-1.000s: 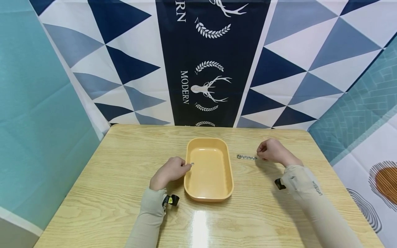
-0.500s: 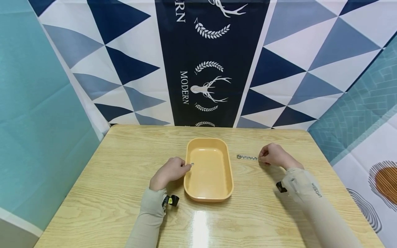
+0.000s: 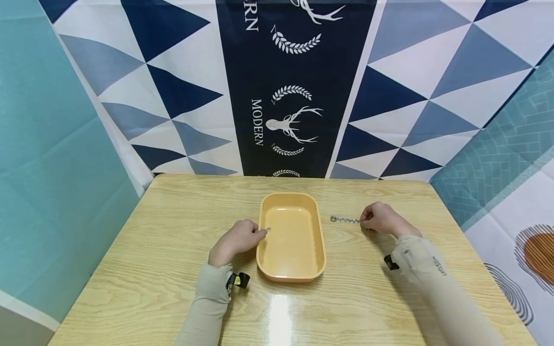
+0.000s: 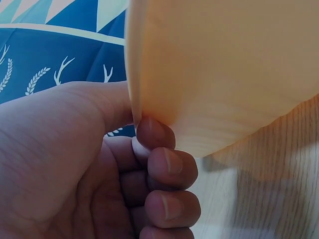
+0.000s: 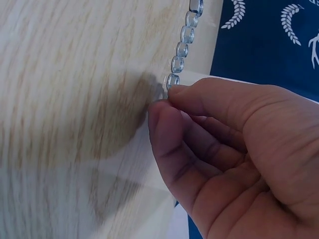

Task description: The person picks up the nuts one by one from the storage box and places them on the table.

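Observation:
A yellow-orange plastic tray [image 3: 292,278] sits on the wooden table. My left hand [image 3: 239,239] grips its left rim, thumb over the edge inside and fingers curled below against the outer wall. A tiny shiny metal piece [image 3: 269,229] shows inside the tray, right by the left thumb. To the right of the tray, several metal nuts [image 5: 182,49] lie in a straight row, a larger one [image 3: 333,218] at the left end. My right hand [image 3: 381,218] pinches at the row's right end, thumb and index fingertips at the last nut [image 5: 173,81] and partly hiding it.
The wooden table [image 3: 173,206] reaches back to a patterned cloth wall [image 3: 186,86]. A teal cloth [image 3: 60,144] hangs on the left, and another patterned cloth on the right. Each wrist wears a small black camera [image 3: 241,279].
My right hand has shifted slightly down and right, with its fingertips staying close to the end of the row. The left hand and the tray have stayed put.

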`<state>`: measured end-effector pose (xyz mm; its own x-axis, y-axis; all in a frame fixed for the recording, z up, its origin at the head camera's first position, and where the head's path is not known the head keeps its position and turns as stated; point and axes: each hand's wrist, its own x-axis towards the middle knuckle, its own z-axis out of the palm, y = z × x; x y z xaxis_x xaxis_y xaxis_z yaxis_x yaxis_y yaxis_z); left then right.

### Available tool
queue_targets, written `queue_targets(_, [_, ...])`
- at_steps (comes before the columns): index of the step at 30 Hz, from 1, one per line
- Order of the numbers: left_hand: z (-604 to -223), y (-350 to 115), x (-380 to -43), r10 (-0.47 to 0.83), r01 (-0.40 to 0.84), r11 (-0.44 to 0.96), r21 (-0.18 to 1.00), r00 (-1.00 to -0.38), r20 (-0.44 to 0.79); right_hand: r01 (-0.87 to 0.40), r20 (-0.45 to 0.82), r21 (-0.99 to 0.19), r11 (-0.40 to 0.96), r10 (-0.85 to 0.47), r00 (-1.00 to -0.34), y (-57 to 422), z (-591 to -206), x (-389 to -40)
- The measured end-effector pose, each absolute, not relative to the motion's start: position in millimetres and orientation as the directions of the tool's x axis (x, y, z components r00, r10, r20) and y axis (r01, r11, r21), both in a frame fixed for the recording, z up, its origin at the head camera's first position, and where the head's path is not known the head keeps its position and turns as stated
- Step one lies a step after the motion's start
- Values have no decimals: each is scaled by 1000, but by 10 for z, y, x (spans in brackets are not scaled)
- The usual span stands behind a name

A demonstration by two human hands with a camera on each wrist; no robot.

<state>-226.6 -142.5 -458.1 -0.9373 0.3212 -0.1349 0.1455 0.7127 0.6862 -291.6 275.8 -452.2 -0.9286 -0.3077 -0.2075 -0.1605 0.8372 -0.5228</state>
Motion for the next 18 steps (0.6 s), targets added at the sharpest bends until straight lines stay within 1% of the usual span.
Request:
queue_targets(12, [-4584,-1426,-2267,322,128,704,699,-934,-154,-181,-187,-522,833,-319,-929,2750,-4554,-2932])
queue_targets(18, [-4594,-1426,-2272,321,141,709,691,-937,-139,-184,-191,-515,837,-321,-928,2760,-4564,-2947])
